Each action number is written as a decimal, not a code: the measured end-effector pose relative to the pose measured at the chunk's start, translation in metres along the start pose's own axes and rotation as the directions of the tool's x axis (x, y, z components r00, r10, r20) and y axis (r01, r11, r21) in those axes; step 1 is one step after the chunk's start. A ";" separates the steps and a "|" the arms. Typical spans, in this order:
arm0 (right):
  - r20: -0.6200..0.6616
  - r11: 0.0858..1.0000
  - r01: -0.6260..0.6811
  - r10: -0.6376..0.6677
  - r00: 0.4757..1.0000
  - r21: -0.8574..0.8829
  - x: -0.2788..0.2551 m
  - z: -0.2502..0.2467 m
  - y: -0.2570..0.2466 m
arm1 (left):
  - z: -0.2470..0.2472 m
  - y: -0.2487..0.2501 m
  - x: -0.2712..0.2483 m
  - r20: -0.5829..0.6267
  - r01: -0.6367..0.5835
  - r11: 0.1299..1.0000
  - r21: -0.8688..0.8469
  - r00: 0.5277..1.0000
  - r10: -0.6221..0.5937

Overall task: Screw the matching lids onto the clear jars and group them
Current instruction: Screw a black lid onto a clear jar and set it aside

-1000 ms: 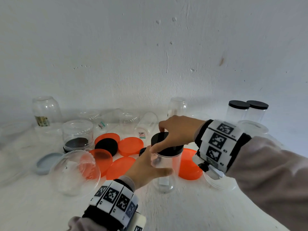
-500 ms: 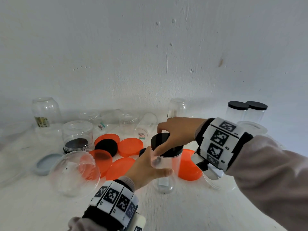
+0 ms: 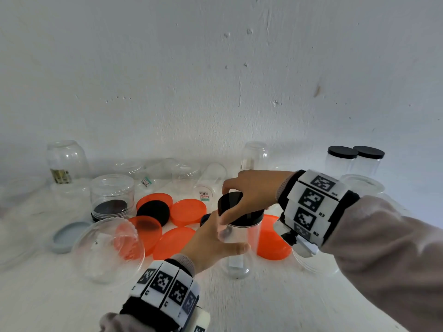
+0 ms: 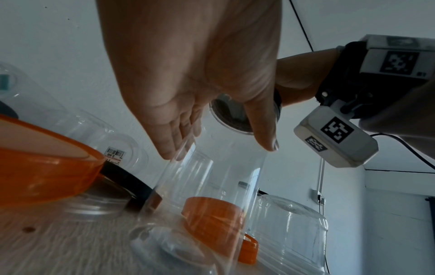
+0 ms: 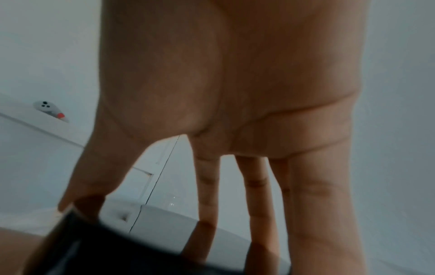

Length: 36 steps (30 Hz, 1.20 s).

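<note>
A tall clear jar [image 3: 242, 245] stands upright on the white table, a black lid [image 3: 236, 208] sitting on its mouth. My left hand [image 3: 215, 243] wraps around the jar's body from the left, thumb in front. My right hand [image 3: 249, 195] comes in from the right and grips the lid from above with spread fingertips. In the left wrist view the left hand [image 4: 221, 148] lies against the clear jar [image 4: 212, 195], the lid's underside [image 4: 233, 115] showing above. The right wrist view shows my right hand [image 5: 212, 223] reaching down onto the black lid [image 5: 117, 251].
Several orange lids [image 3: 188, 210] and a loose black lid [image 3: 153, 212] lie left of and behind the jar. Empty clear jars [image 3: 112, 195] and a clear bowl [image 3: 109, 250] crowd the left. Two black-lidded jars [image 3: 354, 161] stand at the back right. A grey lid [image 3: 68, 236] lies far left.
My right hand has turned a little on the black lid, its wrist shifting slightly. The left hand and the jar stay where they were.
</note>
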State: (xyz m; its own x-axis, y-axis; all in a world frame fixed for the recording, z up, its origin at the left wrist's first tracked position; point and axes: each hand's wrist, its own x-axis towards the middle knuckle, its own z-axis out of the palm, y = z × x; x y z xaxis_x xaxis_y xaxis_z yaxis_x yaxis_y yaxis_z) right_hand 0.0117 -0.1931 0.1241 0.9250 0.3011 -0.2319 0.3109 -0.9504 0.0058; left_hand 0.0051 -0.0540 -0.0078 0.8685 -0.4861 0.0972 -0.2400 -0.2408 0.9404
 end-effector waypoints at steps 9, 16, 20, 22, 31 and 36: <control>0.097 0.990 0.113 -0.121 0.988 0.084 -0.003 -0.007 0.008 | 0.000 0.000 0.001 -0.005 0.002 0.999 0.039 1.000 -0.002; 0.008 0.999 0.029 -0.029 1.000 0.020 0.002 0.001 0.001 | -0.001 -0.001 0.001 -0.013 -0.004 0.999 0.036 1.000 0.004; 0.131 0.990 0.091 -0.104 0.986 0.104 -0.003 -0.007 0.007 | 0.000 0.002 0.000 -0.003 -0.001 0.999 0.034 1.000 0.001; 0.114 0.986 0.117 -0.131 0.985 0.117 -0.004 -0.008 0.008 | 0.000 0.002 0.000 -0.006 -0.008 0.999 0.033 1.000 0.008; 0.002 1.000 -0.013 0.013 1.000 -0.012 0.001 0.006 0.001 | 0.000 0.001 0.000 -0.008 0.002 0.999 0.046 1.000 -0.001; 0.110 0.986 0.088 -0.104 0.989 0.140 -0.004 -0.005 0.011 | 0.000 -0.001 0.001 -0.004 -0.013 0.999 0.031 1.000 0.013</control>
State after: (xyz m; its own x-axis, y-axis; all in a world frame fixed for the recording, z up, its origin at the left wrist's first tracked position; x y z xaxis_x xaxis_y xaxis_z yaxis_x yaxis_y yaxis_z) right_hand 0.0121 -0.2045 0.1296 0.8581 0.3879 -0.3364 0.3574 -0.9217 -0.1509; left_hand 0.0058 -0.0545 -0.0087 0.8672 -0.4854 0.1106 -0.2643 -0.2607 0.9285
